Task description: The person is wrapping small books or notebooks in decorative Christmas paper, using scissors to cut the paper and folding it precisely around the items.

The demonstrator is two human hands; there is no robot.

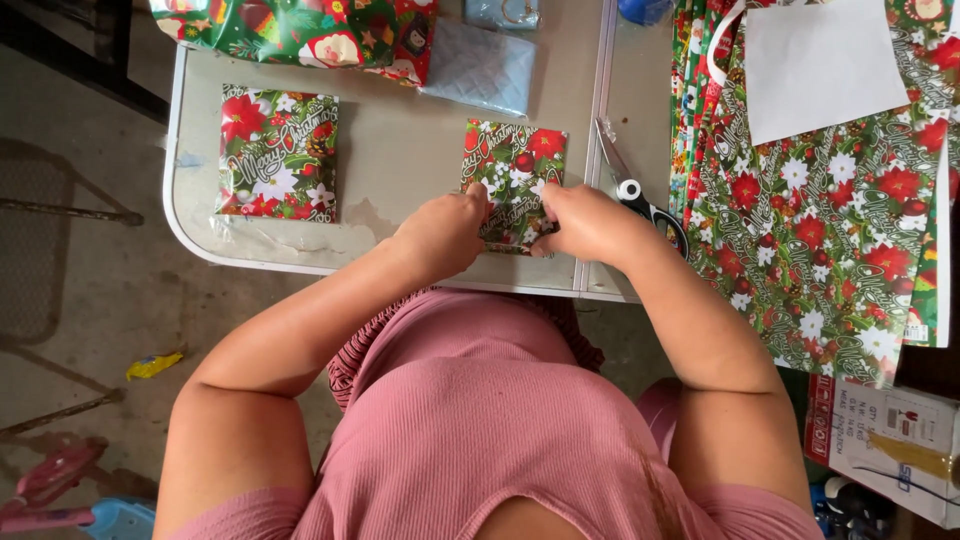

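Surface: grey folding table (pixel 400 150) over a concrete floor, seen from above.
Left hand (pixel 445 232): fingers curled and pressed down on the near left edge of the small wrapped parcel (pixel 515 170), seemingly pinning a fold flat.
Right hand (pixel 590 222): fingers pinched on the parcel's near right edge, apparently holding the paper taut.
Parcel place: near edge of the table, between both hands, beside the centre seam.
Scissors (pixel 640 195): just right of the right hand, within reach.
Finished parcel (pixel 278 153): well apart, at left.
Wrapping sheet (pixel 820 200): spread at right, a white paper (pixel 820 65) lying on it farther off.
Far edge: a gift bag (pixel 300 30) and a pale blue packet (pixel 480 65).
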